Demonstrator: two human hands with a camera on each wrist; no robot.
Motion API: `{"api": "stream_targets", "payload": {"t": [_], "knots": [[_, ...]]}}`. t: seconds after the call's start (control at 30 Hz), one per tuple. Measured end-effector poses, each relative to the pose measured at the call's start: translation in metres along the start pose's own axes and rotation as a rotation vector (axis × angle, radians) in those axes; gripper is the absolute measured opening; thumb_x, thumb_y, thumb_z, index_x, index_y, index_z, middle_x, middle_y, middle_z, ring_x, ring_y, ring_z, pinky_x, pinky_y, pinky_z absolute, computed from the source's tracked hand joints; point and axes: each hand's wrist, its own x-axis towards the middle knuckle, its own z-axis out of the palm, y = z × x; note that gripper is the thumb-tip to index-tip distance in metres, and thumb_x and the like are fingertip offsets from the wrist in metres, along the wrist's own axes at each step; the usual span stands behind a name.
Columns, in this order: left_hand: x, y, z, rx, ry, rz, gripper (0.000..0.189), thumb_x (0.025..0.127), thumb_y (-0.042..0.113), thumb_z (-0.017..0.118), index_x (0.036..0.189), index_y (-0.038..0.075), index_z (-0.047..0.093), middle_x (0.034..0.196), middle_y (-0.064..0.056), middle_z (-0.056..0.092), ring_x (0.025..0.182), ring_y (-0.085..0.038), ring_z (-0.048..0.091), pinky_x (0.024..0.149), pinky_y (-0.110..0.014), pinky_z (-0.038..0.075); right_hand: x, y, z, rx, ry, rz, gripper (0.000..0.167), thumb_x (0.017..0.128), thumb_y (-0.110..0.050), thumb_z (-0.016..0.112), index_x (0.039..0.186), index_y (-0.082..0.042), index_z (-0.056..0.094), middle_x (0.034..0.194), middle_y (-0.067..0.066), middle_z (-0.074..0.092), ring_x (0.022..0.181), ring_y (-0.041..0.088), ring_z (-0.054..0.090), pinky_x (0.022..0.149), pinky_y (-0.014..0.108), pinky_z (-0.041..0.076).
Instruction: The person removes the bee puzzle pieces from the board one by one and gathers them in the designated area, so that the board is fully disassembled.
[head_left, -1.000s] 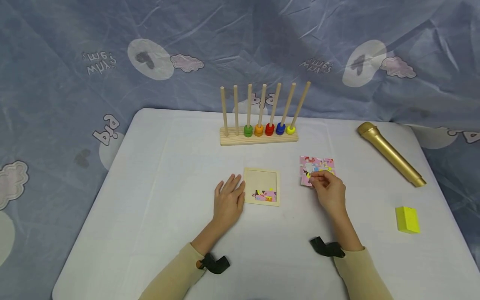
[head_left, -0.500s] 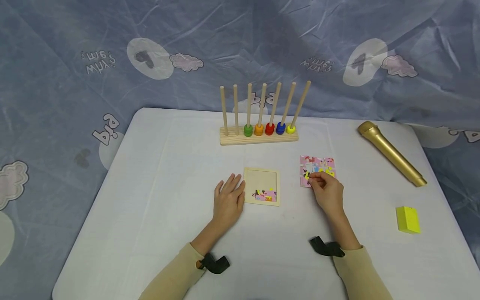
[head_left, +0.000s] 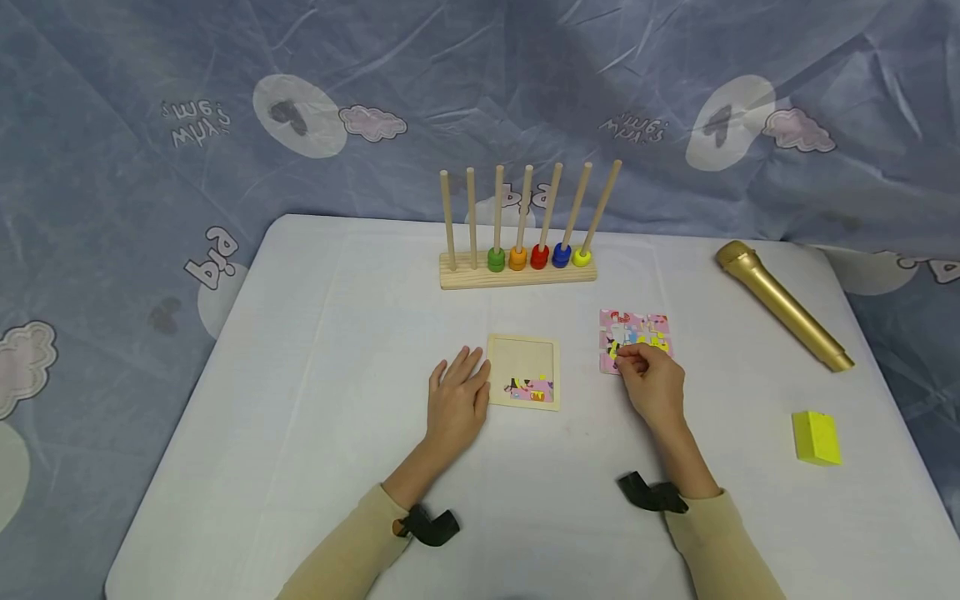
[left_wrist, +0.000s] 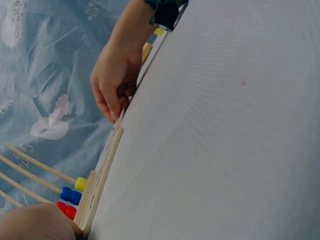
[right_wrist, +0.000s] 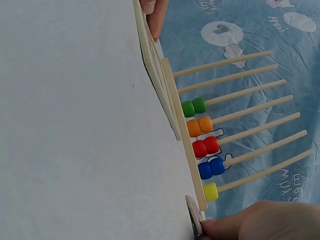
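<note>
My left hand (head_left: 456, 404) lies with fairly straight fingers on the white table, its edge touching the left side of a shallow wooden puzzle tray (head_left: 522, 339). Inside the tray's lower right sit a few joined pink puzzle pieces (head_left: 531, 390). Over the near left corner of a pink picture puzzle (head_left: 633, 325), my right hand (head_left: 654, 385) pinches a puzzle piece (right_wrist: 194, 214) between thumb and fingers. That piece looks tilted in the right wrist view, and the fingers cover part of it. In the left wrist view, the right hand (left_wrist: 116, 80) is seen from the side.
Behind the tray stands a wooden peg rack (head_left: 517, 279) with green, orange, red, blue and yellow beads. A gold microphone (head_left: 786, 307) lies at the right, with a yellow block (head_left: 816, 438) nearer. A patterned blue-grey cloth (head_left: 450, 83) hangs beyond the table (head_left: 337, 333).
My right hand has shifted slightly left over the corner of the pink puzzle, still pinching. The left hand and the tray have stayed in place.
</note>
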Motion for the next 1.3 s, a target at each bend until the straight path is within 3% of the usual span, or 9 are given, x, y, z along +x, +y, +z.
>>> {"api": "stream_targets", "payload": {"t": [0.27, 0.53, 0.8, 0.93, 1.17, 1.3], "knots": [[0.0008, 0.0003, 0.0001, -0.001, 0.004, 0.003, 0.029, 0.09, 0.013, 0.066, 0.118, 0.007, 0.072, 0.135, -0.008, 0.062, 0.134, -0.026, 0.051, 0.108, -0.056, 0.033, -0.0001, -0.0003, 0.0023, -0.032, 0.005, 0.02, 0.006, 0.085, -0.004, 0.07, 0.088, 0.001, 0.072, 0.076, 0.014, 0.067, 0.065, 0.015, 0.052, 0.057, 0.012, 0.035], [0.0006, 0.0006, -0.0009, -0.001, -0.017, -0.008, 0.029, 0.09, 0.013, 0.065, 0.119, 0.008, 0.071, 0.137, -0.007, 0.061, 0.135, -0.025, 0.05, 0.11, -0.055, 0.032, -0.0008, 0.0012, 0.0035, -0.043, 0.021, -0.018, 0.004, 0.085, -0.002, 0.07, 0.087, 0.001, 0.073, 0.076, 0.015, 0.067, 0.067, 0.02, 0.055, 0.059, 0.012, 0.034], [0.0006, -0.0004, 0.0008, 0.002, 0.004, 0.004, 0.03, 0.09, 0.013, 0.066, 0.118, 0.007, 0.071, 0.136, -0.009, 0.061, 0.134, -0.026, 0.05, 0.108, -0.056, 0.033, -0.0008, -0.0002, 0.0028, -0.048, 0.023, -0.054, 0.005, 0.085, -0.002, 0.069, 0.087, 0.002, 0.073, 0.076, 0.014, 0.067, 0.067, 0.02, 0.055, 0.06, 0.015, 0.034], [0.0005, -0.0004, 0.0003, 0.001, 0.004, 0.0, 0.03, 0.09, 0.013, 0.067, 0.118, 0.007, 0.071, 0.136, -0.008, 0.061, 0.134, -0.026, 0.05, 0.109, -0.056, 0.033, -0.0014, -0.0012, 0.0026, -0.035, 0.04, -0.055, 0.005, 0.084, 0.0, 0.07, 0.086, 0.002, 0.073, 0.076, 0.015, 0.067, 0.067, 0.019, 0.056, 0.06, 0.01, 0.034], [0.0001, 0.0003, -0.0004, -0.003, 0.005, -0.001, 0.03, 0.089, 0.012, 0.066, 0.118, 0.007, 0.071, 0.136, -0.008, 0.061, 0.134, -0.026, 0.051, 0.109, -0.055, 0.033, -0.0014, -0.003, -0.0023, 0.039, 0.137, -0.047, 0.005, 0.084, 0.001, 0.069, 0.087, 0.003, 0.073, 0.077, 0.016, 0.066, 0.065, 0.004, 0.05, 0.058, 0.006, 0.033], [0.0005, 0.0005, -0.0007, -0.006, 0.017, 0.008, 0.029, 0.089, 0.011, 0.067, 0.117, 0.006, 0.072, 0.135, -0.009, 0.062, 0.132, -0.027, 0.052, 0.108, -0.056, 0.033, -0.0027, -0.006, -0.0019, 0.064, 0.126, -0.042, 0.006, 0.084, 0.0, 0.071, 0.089, 0.001, 0.074, 0.077, 0.013, 0.066, 0.065, -0.007, 0.047, 0.058, 0.007, 0.034]]}}
